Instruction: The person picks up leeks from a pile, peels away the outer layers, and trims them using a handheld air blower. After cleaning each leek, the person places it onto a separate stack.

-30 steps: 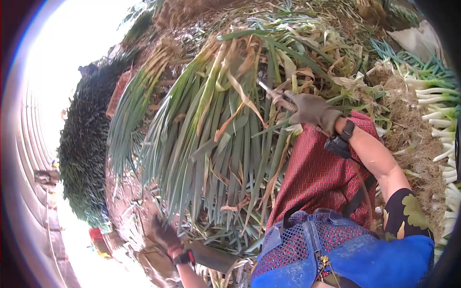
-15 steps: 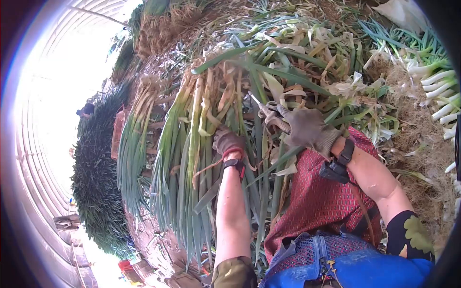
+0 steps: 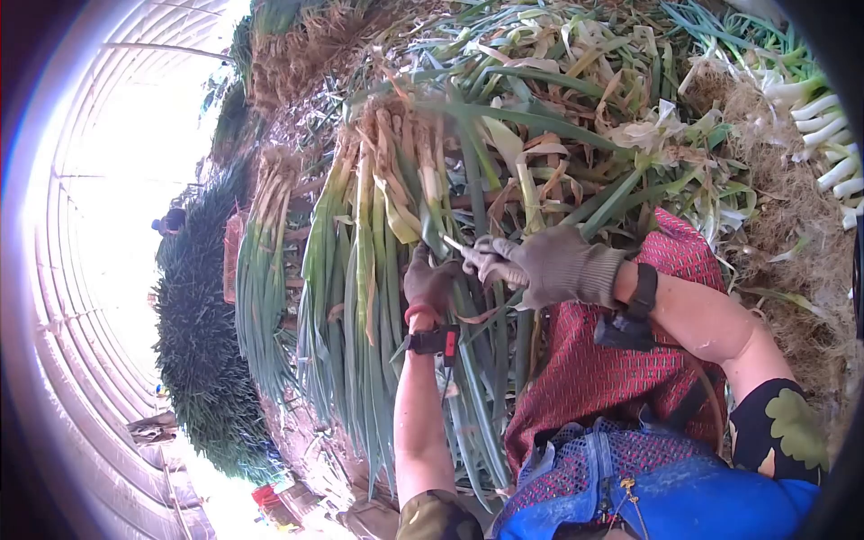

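Note:
My left hand (image 3: pixel 430 286), in a grey-brown glove, is closed on a green onion (image 3: pixel 434 193) at its leafy part. The onion's dry root end points away from me. Close beside it on the right, my gloved right hand (image 3: pixel 551 267) is closed on a thin, pale, pointed tool (image 3: pixel 456 245). Its tip reaches toward the left hand; its handle is hidden in the fingers. Left of my hands lies a row of long green onions (image 3: pixel 360 270), roots at the far end and green leaves toward me.
Stripped leaves and dry husks (image 3: pixel 585 81) are heaped ahead. Cleaned onions with white stalks (image 3: pixel 823 126) lie at far right beside loose roots (image 3: pixel 765 171). A smaller onion bunch (image 3: pixel 265 261) and a dark green stack (image 3: pixel 198 333) stand left. Red patterned cloth (image 3: pixel 621 351) covers my lap.
My right hand and its tool have moved left and slightly down, closer to my left hand. My left hand has shifted slightly down, and the view has shifted a little.

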Action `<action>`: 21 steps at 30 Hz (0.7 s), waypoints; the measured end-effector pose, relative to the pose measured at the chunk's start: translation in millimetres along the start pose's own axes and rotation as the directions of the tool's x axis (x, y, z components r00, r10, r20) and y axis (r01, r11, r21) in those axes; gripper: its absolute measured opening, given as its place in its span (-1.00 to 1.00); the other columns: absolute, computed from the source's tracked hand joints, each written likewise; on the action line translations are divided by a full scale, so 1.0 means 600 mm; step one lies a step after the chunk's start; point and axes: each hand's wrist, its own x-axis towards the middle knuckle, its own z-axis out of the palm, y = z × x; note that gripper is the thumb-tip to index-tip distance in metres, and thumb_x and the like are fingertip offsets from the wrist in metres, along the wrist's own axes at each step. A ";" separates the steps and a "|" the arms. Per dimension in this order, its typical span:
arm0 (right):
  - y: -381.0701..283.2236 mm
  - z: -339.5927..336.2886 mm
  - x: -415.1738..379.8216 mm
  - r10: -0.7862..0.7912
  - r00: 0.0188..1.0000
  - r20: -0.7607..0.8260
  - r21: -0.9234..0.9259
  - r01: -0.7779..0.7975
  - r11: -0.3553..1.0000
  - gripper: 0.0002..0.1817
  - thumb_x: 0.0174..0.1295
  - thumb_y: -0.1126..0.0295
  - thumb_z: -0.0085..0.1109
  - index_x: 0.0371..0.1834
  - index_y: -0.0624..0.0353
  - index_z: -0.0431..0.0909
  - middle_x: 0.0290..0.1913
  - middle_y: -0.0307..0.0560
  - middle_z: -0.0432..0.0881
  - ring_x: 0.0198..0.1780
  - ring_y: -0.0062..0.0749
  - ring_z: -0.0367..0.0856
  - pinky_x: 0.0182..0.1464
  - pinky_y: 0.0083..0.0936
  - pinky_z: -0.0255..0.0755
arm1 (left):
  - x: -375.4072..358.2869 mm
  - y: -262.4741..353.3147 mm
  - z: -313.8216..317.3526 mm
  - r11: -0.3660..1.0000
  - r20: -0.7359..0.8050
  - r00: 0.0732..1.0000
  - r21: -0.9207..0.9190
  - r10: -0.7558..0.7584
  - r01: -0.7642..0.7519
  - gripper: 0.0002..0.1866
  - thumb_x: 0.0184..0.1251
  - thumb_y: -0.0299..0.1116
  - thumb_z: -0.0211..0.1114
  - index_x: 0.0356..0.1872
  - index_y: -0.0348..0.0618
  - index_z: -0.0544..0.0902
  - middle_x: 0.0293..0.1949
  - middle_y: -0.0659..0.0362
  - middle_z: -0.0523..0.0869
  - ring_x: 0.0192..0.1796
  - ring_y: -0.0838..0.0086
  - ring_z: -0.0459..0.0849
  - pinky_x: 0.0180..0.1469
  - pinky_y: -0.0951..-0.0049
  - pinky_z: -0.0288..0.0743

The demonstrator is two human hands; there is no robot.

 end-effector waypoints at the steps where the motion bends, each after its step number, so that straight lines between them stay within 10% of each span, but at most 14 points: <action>1: 0.004 0.006 0.002 0.028 0.999 -0.039 -0.008 -0.029 1.000 -0.10 -0.05 -0.12 0.40 0.41 -0.02 0.42 -0.29 0.11 0.75 -0.26 0.01 0.77 -0.19 -0.08 0.60 | -0.008 0.005 -0.003 0.994 0.036 0.999 -0.110 0.009 -0.005 -0.23 -0.06 -0.29 0.51 0.31 -0.12 0.51 -0.05 -0.06 0.78 -0.07 0.19 0.79 0.05 0.28 0.62; 5: 0.013 -0.016 -0.013 0.011 0.997 -0.080 0.021 -0.009 1.000 -0.22 0.09 -0.09 0.29 0.37 0.03 0.44 -0.30 0.10 0.74 -0.26 0.04 0.76 -0.17 -0.05 0.60 | -0.046 0.009 -0.016 0.736 0.212 0.977 -0.667 0.037 0.116 -0.43 0.14 -0.52 0.36 0.26 -0.29 0.52 -0.06 0.13 0.75 -0.15 0.44 0.74 -0.06 0.44 0.63; 12: -0.001 -0.042 -0.052 -0.080 0.995 0.053 -0.063 0.084 0.994 -0.29 0.18 0.02 0.20 0.40 0.05 0.42 -0.22 0.10 0.76 -0.22 0.02 0.77 -0.19 -0.04 0.63 | -0.050 -0.026 -0.020 0.867 0.171 0.980 -0.499 0.105 -0.005 -0.51 0.41 -0.24 0.27 0.27 -0.28 0.52 0.08 0.19 0.66 0.12 0.50 0.57 0.27 0.41 0.40; 15: 0.009 -0.029 -0.045 -0.077 0.993 0.091 -0.001 0.077 0.997 -0.31 0.19 0.02 0.20 0.40 0.04 0.43 -0.25 0.10 0.75 -0.25 0.03 0.77 -0.22 -0.05 0.62 | -0.050 -0.021 -0.005 0.816 0.091 0.984 -0.573 0.153 -0.074 -0.46 0.56 0.01 0.06 0.31 -0.20 0.50 0.06 0.21 0.66 -0.02 0.47 0.65 0.06 0.47 0.55; 16: 0.008 -0.024 -0.044 -0.080 0.994 0.071 0.014 0.079 0.997 -0.32 0.19 0.02 0.21 0.39 0.04 0.44 -0.27 0.10 0.75 -0.27 0.03 0.77 -0.23 -0.05 0.62 | -0.027 -0.069 -0.010 0.779 0.195 0.979 -0.622 0.056 0.080 -0.39 0.62 0.11 -0.06 0.37 -0.18 0.48 0.14 0.18 0.65 0.13 0.45 0.59 0.29 0.43 0.39; 21: 0.010 -0.014 -0.040 -0.117 0.992 -0.045 0.004 0.117 0.993 -0.38 0.22 0.03 0.18 0.33 0.06 0.48 -0.33 0.05 0.75 -0.30 -0.02 0.77 -0.27 -0.05 0.60 | -0.023 -0.086 -0.024 0.603 0.288 0.958 -0.763 -0.004 0.232 -0.28 0.61 0.25 -0.22 0.42 -0.12 0.44 0.15 0.13 0.66 0.12 0.37 0.64 0.19 0.37 0.53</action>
